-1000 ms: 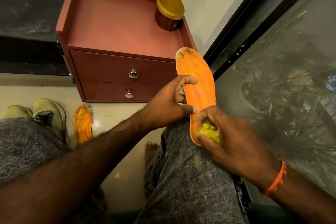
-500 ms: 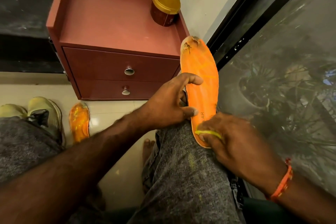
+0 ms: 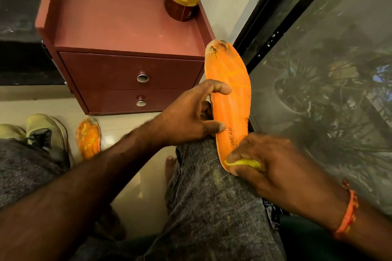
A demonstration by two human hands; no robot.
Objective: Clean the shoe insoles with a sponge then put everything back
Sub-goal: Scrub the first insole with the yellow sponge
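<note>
Orange foam fills the middle of the view: one insole [image 3: 230, 99] stands propped heel-down on the person's right knee, its toe end frayed and pointing up toward the window. The left hand [image 3: 191, 116] steadies it, thumb and forefinger pinching its near edge. The right hand [image 3: 273, 167] has its grip closed round a yellow sponge [image 3: 244, 163], pressed against the heel end of the insole.

By my reading the job is in its scrubbing stage. The heel is being worked now, and the surface above it looks streaked and scuffed (whether that is dirt or plain wear I cannot tell). A second insole [image 3: 88, 137] lies on the floor beside a pair of pale shoes [image 3: 42, 131], blotched with yellow; it is unclear if it has been cleaned yet. Nothing has gone back: both insoles are out of the shoes, so refitting them and putting away the sponge remain.
</note>
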